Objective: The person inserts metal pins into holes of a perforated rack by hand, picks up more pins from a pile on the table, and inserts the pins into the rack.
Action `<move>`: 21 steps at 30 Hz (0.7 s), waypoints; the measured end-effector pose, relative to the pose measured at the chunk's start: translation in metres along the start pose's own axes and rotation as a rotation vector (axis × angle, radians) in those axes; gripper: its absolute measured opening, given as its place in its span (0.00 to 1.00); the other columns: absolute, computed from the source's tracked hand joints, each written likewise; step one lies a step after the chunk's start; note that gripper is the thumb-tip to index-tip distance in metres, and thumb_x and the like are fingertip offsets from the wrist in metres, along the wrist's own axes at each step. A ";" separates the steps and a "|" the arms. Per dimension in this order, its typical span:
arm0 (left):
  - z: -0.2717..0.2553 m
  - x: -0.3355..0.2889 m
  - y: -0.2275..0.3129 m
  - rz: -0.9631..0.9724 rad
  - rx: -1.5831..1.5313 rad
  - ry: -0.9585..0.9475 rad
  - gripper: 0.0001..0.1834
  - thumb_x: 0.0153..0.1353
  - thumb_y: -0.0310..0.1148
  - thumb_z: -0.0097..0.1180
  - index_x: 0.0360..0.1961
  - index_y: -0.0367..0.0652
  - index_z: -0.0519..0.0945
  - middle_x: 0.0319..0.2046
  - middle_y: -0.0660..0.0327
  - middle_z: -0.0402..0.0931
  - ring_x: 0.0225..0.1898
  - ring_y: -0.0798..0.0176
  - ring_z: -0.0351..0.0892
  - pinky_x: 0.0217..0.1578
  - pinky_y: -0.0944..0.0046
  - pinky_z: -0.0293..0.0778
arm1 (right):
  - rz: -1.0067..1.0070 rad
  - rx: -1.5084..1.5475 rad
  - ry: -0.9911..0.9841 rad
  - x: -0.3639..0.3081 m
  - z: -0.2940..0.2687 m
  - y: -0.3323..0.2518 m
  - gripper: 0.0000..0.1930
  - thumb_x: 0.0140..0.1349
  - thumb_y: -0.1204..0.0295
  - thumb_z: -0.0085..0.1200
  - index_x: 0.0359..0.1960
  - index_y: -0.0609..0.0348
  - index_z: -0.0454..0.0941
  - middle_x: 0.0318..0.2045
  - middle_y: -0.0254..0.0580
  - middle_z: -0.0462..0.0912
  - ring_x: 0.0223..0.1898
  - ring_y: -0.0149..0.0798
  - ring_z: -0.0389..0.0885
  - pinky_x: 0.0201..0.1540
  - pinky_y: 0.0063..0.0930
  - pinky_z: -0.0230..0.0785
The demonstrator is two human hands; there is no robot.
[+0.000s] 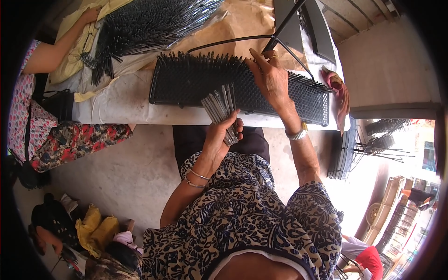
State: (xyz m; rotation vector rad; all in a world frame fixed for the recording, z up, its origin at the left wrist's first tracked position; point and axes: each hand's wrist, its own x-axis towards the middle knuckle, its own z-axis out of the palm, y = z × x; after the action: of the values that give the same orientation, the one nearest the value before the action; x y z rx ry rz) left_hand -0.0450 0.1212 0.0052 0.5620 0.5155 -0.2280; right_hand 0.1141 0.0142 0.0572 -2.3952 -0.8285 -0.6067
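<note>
Rods set along far edge of mesh rack; bundle gripped by left hand, unplaced; right hand curled at row, hold unclear; heap left on tabletop.

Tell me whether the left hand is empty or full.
Full: the left hand grips a bundle of thin grey rods, which stick out above it.

shiny, metallic-looking rods at centre; matt, perforated rack above; creased, paper-like brown sheet at top; wrinkled cloth at upper right.
</note>
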 end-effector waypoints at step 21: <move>0.018 -0.016 0.001 0.096 0.171 0.055 0.16 0.62 0.38 0.61 0.44 0.36 0.78 0.31 0.58 0.82 0.25 0.68 0.80 0.22 0.70 0.74 | 0.638 1.110 -0.596 -0.028 -0.028 -0.007 0.06 0.63 0.75 0.54 0.36 0.65 0.74 0.24 0.36 0.78 0.22 0.27 0.77 0.27 0.19 0.70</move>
State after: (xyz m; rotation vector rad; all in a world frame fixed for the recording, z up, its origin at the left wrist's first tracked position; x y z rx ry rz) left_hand -0.0511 0.1132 0.0269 0.7591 0.5239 -0.1665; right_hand 0.0836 -0.0101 0.0652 -1.5790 -0.3666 0.6989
